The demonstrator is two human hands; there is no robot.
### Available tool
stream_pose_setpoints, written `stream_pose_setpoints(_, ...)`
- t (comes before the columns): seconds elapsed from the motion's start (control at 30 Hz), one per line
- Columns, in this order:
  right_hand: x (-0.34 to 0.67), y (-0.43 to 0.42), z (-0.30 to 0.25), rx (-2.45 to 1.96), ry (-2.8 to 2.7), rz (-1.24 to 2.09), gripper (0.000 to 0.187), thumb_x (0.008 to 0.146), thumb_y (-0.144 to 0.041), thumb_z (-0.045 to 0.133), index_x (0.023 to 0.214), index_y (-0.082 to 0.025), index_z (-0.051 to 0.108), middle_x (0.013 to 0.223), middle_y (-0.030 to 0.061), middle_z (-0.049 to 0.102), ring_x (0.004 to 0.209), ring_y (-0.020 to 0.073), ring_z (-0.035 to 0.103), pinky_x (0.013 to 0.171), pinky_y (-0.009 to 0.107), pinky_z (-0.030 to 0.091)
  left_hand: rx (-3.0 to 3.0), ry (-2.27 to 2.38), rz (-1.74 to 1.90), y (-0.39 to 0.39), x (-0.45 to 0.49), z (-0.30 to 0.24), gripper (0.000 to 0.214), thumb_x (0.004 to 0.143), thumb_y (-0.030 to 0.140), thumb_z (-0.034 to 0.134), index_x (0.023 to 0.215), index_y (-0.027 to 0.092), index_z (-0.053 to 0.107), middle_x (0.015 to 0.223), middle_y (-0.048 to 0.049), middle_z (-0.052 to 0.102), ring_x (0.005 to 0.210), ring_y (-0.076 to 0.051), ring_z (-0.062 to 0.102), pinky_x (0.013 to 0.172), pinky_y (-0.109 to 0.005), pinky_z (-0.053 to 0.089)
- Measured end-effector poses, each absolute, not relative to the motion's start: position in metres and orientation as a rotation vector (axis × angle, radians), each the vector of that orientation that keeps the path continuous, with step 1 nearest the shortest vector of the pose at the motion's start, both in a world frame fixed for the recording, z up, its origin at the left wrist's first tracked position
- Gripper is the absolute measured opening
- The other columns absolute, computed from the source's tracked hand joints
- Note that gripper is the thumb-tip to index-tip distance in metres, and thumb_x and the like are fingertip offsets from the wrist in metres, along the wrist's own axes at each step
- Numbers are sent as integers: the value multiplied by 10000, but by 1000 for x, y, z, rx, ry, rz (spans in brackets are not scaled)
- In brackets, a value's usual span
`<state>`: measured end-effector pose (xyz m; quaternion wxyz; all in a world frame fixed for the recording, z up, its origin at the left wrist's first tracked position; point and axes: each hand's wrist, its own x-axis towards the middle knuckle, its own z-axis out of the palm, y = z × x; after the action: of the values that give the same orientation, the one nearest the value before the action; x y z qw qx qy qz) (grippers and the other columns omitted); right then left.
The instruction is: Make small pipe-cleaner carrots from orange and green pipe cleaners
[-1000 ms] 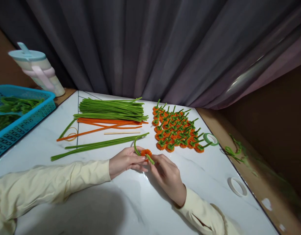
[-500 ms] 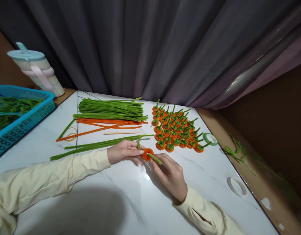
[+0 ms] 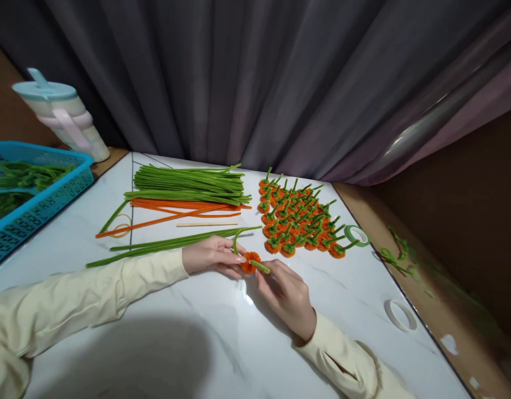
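Note:
My left hand (image 3: 211,256) pinches a small orange pipe-cleaner flower (image 3: 249,260) just above the white marble table (image 3: 205,343). A green pipe cleaner (image 3: 237,237) curls up out of the flower. My right hand (image 3: 286,293) grips the short green end (image 3: 260,266) sticking out toward it. Both hands are closed on the piece, with cream sleeves behind them. Beyond my hands lie a row of long green pipe cleaners (image 3: 164,244), a green bundle (image 3: 189,185), orange pipe cleaners (image 3: 176,210) and a thin wooden stick (image 3: 205,224).
Several finished orange flowers with green stems (image 3: 299,219) lie in a patch at the back right, beside a green tape roll (image 3: 357,235). A white tape ring (image 3: 400,315) sits near the right edge. A blue basket (image 3: 35,199) and a lidded jug (image 3: 62,113) stand at left.
Both hands shifted slightly right and away from me with the flower. The green end in my right hand has turned a little; the curled green stem now stands more upright.

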<state>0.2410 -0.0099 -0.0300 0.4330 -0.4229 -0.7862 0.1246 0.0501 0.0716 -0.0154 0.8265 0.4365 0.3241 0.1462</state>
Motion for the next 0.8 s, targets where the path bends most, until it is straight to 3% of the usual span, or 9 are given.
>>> stream_pose_setpoints(0.17,241,-9,-29,-1061,-1939,346,114,822,-99,519,900,-178,538,705,34,577,615,132,516,569,251,441,948,629,267,84,46,-13,289,720,327,686,913,114,649,907,-93,688,834,-172,653,772,-271,519)
stream_pose_setpoints(0.4,239,-12,-27,-1006,-2023,347,119,830,-117,481,914,-176,540,673,29,567,609,135,519,543,238,436,1117,672,336,70,53,-19,197,652,235,738,801,122,676,712,-39,687,643,-138,642,629,-244,529)
stream_pose_setpoints(0.8,240,-12,-25,-1044,-1959,418,83,783,-112,525,824,-180,549,634,19,560,562,122,515,512,229,432,1139,679,270,75,48,-22,233,642,252,739,825,125,671,755,-51,689,681,-152,645,697,-279,525)
